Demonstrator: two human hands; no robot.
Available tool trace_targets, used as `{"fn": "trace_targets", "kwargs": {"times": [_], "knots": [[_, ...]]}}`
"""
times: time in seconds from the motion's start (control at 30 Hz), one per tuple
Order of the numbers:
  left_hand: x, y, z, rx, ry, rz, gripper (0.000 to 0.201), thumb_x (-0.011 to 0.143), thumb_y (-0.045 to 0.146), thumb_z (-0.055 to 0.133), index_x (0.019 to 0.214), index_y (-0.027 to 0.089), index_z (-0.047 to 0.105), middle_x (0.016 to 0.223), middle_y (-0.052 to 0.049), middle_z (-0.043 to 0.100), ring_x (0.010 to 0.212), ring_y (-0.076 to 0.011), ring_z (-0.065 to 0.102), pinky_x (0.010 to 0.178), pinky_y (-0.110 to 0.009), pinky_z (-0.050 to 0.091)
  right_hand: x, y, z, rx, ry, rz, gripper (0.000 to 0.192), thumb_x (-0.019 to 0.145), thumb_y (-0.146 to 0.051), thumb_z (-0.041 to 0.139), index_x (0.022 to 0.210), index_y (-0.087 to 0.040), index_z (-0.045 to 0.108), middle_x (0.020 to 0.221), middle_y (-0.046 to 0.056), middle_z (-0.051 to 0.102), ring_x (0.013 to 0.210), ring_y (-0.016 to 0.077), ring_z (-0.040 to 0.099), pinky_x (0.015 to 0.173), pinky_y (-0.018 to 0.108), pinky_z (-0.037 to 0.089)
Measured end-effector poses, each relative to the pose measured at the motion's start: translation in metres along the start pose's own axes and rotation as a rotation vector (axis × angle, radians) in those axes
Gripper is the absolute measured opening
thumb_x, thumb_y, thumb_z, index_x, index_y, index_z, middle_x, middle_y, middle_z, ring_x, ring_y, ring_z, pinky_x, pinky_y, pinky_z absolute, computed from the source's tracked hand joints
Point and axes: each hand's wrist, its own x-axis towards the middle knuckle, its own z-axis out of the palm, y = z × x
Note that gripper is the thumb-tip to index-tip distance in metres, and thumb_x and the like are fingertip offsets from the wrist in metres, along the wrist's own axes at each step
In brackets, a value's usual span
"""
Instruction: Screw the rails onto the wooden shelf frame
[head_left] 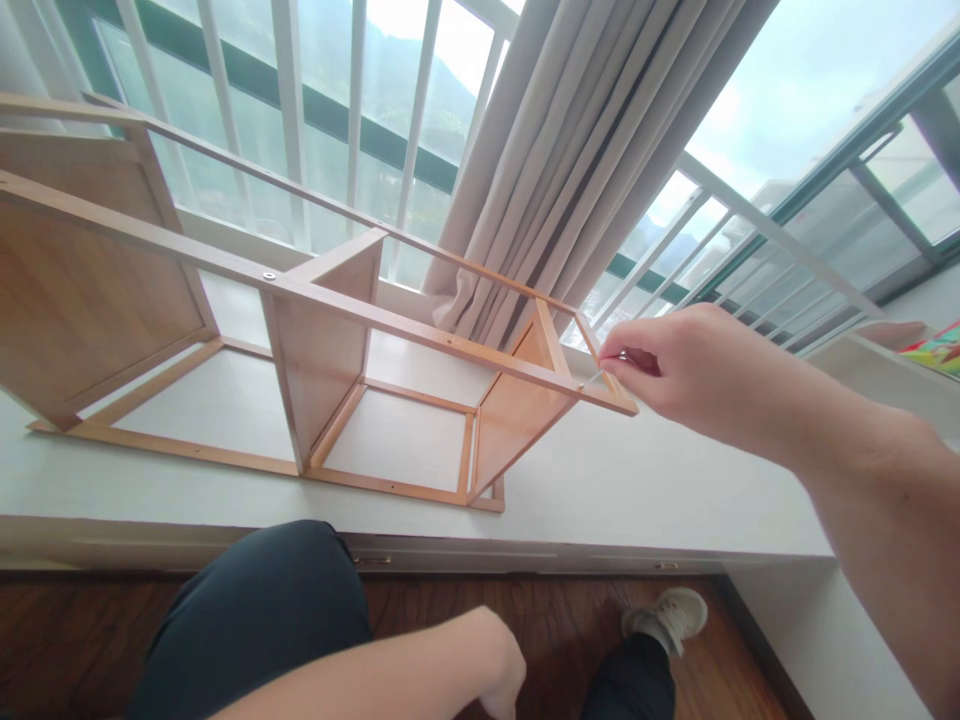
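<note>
Right grip (679, 358) around thin metal tool (593, 379) at straight-railed wooden frame (405, 325); left grip (501, 660) unclear.

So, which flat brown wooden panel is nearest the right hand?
The rightmost panel, at the frame's right end; the middle panel and left panel stand farther away.

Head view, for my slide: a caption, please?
Right hand holding a thin tool to a wooden frame near a curtain.

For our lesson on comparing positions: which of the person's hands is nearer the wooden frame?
Right. The right hand holds a slim tool at one end of the wooden frame; the left hand is low in view, apart from it.
</note>
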Motion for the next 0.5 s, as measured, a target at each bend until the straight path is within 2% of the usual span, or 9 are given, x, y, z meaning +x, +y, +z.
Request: {"fn": "trace_targets", "kwargs": {"times": [0.07,0.13,0.3,0.43,0.5], "knots": [[0.0,0.0,0.0,-0.004,0.011,0.006,0.049,0.067,0.05,0.082,0.111,0.029,0.086,0.104,-0.014,0.084,0.097,-0.0427,0.078,0.081,-0.054,0.06,0.001,-0.005,0.0,-0.025,-0.024,0.118,0.022,0.091,-0.021,0.061,0.07,-0.025,0.065,0.047,-0.004,0.042,0.044,0.0146,0.036,0.049,0.033,0.03],[0.001,0.001,0.0,-0.011,0.034,0.006,0.048,0.065,0.05,0.083,0.107,0.027,0.087,0.1,-0.015,0.084,0.093,-0.0438,0.078,0.079,-0.056,0.06,0.002,-0.006,0.001,-0.008,-0.055,0.175,0.02,0.092,-0.023,0.061,0.072,-0.025,0.067,0.049,-0.003,0.047,0.046,0.0148,0.041,0.05,0.032,0.031],[0.003,0.001,0.001,-0.004,0.021,-0.002,0.046,0.068,0.053,0.081,0.108,0.029,0.086,0.1,-0.013,0.084,0.097,-0.0412,0.078,0.082,-0.053,0.06,-0.003,-0.004,0.0,0.073,-0.065,0.198,0.02,0.096,-0.032,0.061,0.079,-0.025,0.07,0.053,-0.004,0.054,0.046,0.0138,0.045,0.051,0.032,0.032],[0.002,0.001,0.0,-0.025,0.034,0.009,0.042,0.07,0.056,0.08,0.102,0.03,0.087,0.098,-0.012,0.084,0.098,-0.04,0.078,0.085,-0.053,0.059,-0.008,-0.001,-0.001,0.106,-0.04,0.212,0.027,0.097,-0.05,0.061,0.095,-0.026,0.074,0.051,-0.005,0.054,0.046,0.0144,0.048,0.052,0.031,0.033],[0.001,0.001,0.0,-0.023,0.032,0.015,0.043,0.069,0.055,0.08,0.103,0.03,0.087,0.098,-0.013,0.084,0.096,-0.0405,0.078,0.083,-0.054,0.06,-0.01,0.003,-0.001,0.116,-0.019,0.214,0.033,0.099,-0.054,0.058,0.105,-0.026,0.075,0.059,-0.003,0.062,0.051,0.0158,0.055,0.055,0.031,0.038]]}}
